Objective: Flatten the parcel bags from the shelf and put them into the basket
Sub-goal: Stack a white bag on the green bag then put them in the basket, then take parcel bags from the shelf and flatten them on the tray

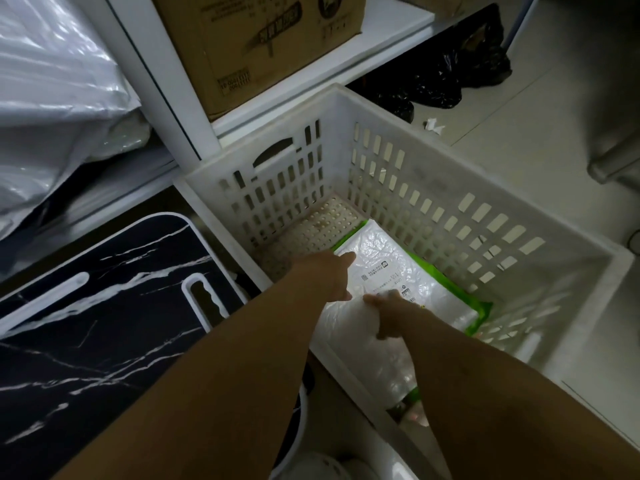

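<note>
Left hand (331, 276) presses flat on a white parcel bag (391, 271) lying inside the white basket (433, 188); right hand (393, 315) pinches its near edge. Label print's too blurry to read.

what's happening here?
A person is reaching both arms into a white basket on the floor beside a shelf. The left hand and right hand are pressing or holding a white parcel bag with a printed label, which lies on green-edged bags at the basket's bottom. More bags are still piled on the shelf at left.
</note>
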Tool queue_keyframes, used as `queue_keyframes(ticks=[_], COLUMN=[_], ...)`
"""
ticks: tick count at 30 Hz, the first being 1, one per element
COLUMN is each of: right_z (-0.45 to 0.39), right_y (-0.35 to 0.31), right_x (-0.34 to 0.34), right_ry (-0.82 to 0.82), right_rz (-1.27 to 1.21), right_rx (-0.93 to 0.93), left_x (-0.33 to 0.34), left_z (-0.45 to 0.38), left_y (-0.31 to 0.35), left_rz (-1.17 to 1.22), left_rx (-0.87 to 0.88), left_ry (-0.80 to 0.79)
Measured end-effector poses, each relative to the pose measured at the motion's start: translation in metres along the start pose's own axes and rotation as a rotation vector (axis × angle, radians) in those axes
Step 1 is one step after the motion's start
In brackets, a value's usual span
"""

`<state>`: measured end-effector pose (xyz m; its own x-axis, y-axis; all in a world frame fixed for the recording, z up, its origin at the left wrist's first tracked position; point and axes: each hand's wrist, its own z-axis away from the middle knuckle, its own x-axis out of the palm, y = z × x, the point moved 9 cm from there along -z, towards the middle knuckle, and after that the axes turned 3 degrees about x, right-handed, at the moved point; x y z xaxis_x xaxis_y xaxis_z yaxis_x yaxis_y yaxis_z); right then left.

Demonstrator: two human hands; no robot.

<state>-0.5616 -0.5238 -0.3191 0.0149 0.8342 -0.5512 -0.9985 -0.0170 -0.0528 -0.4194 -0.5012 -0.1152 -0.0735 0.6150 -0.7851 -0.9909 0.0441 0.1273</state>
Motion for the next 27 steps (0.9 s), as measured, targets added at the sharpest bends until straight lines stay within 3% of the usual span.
queue_keyframes(ticks=[5, 8, 18, 27], right_z=[0.106, 0.146, 0.297, 0.425], right_y=[-0.027, -0.037, -0.098, -0.204], right_x=[-0.072, -0.099, -0.141, -0.127], right_ry=[0.33, 0.419, 0.576, 0.69], right_rz=[0.008, -0.006, -0.008, 0.029], right_rx=[-0.131, -0.184, -0.405, -0.609], left_x=[-0.024, -0.041, -0.09, -0.092], left_z=[0.03, 0.053, 0.189, 0.332], left_y=[0.009, 0.012, -0.014, -0.096], left_rz=[0.031, 0.047, 0.118, 0.129], left_rx=[0.023, 0.028, -0.078, -0.294], left_ry=[0.102, 0.189, 0.394, 0.473])
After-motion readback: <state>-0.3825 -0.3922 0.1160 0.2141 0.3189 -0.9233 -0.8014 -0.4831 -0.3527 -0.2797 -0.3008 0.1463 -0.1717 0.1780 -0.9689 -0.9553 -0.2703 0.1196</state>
